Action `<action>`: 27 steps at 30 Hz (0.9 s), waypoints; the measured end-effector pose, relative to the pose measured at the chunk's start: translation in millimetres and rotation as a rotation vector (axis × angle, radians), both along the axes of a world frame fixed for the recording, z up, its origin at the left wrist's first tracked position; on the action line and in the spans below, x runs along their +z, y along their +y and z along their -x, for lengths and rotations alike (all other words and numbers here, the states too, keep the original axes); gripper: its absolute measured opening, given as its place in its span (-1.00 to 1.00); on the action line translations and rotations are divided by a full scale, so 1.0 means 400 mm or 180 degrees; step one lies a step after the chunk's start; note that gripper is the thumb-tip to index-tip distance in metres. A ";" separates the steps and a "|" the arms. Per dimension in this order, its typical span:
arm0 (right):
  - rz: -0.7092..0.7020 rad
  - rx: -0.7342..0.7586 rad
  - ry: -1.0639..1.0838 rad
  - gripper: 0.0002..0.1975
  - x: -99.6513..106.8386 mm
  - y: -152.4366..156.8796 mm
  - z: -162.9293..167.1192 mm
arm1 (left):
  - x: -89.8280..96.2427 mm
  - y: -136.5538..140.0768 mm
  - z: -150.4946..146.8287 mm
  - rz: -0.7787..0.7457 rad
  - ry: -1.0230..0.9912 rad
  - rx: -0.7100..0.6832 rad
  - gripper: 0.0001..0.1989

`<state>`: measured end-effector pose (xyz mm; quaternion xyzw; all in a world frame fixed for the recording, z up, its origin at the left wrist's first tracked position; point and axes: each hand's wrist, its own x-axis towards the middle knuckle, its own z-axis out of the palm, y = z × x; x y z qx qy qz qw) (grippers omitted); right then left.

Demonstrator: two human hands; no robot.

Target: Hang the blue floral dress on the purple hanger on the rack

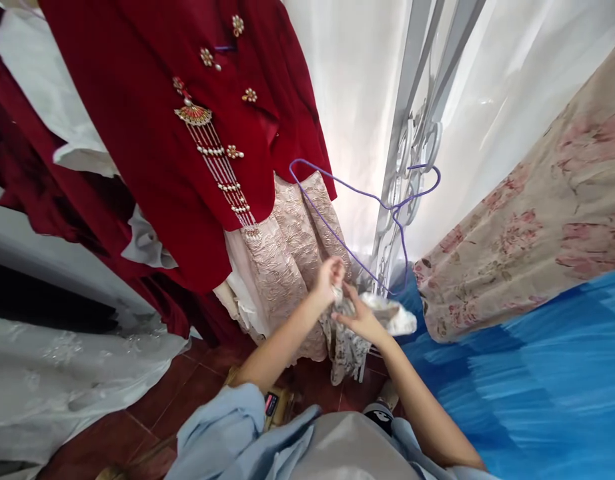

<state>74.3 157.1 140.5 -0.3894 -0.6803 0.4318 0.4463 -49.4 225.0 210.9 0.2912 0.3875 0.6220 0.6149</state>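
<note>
My left hand (330, 277) is closed, its fingers pinched at the top of a grey-and-white patterned cloth (348, 350). Just right of it, my right hand (360, 319) has its thumb and fingers around the same cloth, which hangs down below both hands. A white part of the cloth (400, 320) bulges out beside my right wrist. Above the hands, a bare purple wire hanger (348, 190) hangs tilted by its hook at the white rack. Exactly what the fingertips pinch is too small to make out.
A red jacket (187, 173) with beaded brooches hangs over a pale pink brocade skirt (287, 253) ahead. The metal rack (405, 127) stands right of it. Floral cloth (527, 213) and blue fabric (527, 373) hang at right, white lace (62, 380) at left, above red floor tiles (172, 400).
</note>
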 end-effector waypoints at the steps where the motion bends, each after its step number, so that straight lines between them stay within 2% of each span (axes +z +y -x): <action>1: 0.0157 0.0126 -0.0025 -0.37 -0.014 0.000 0.003 | -0.029 -0.040 -0.038 -0.0168 0.0344 -0.0247 -0.71; 3: 0.0433 0.0213 0.0060 -0.53 -0.040 -0.014 0.001 | -0.061 -0.101 -0.081 -0.0520 0.0947 -0.0770 -0.65; 5: 0.0574 0.0134 0.0185 -0.68 -0.049 -0.041 -0.016 | -0.073 -0.134 -0.084 -0.0898 0.1353 -0.1247 -0.59; 8: 0.0604 0.0442 0.0014 -0.67 -0.010 -0.090 -0.082 | -0.104 -0.156 -0.051 -0.1236 0.1500 -0.1994 -0.50; 11: 0.0410 0.0718 -0.0359 -0.66 0.071 -0.127 -0.179 | -0.191 -0.191 -0.027 -0.0785 0.1255 -0.2718 -0.30; 13: 0.0288 0.0502 -0.0598 -0.64 0.119 -0.141 -0.243 | -0.256 -0.230 -0.025 -0.0498 0.1215 -0.2987 -0.27; 16: 0.0183 -0.0094 -0.0774 -0.59 0.148 -0.152 -0.306 | -0.311 -0.297 -0.036 -0.0606 0.1309 -0.3217 -0.33; 20: 0.0281 -0.0594 -0.0605 -0.50 0.129 -0.164 -0.314 | -0.301 -0.347 -0.053 -0.0957 0.1654 -0.3228 -0.53; 23: 0.0427 -0.0988 -0.0300 -0.49 0.120 -0.180 -0.319 | -0.279 -0.330 -0.035 -0.1127 0.2498 -0.3001 -0.76; 27: 0.0540 -0.2016 0.0166 -0.57 0.140 -0.205 -0.404 | -0.238 -0.272 0.059 -0.1396 0.3667 -0.2784 -0.86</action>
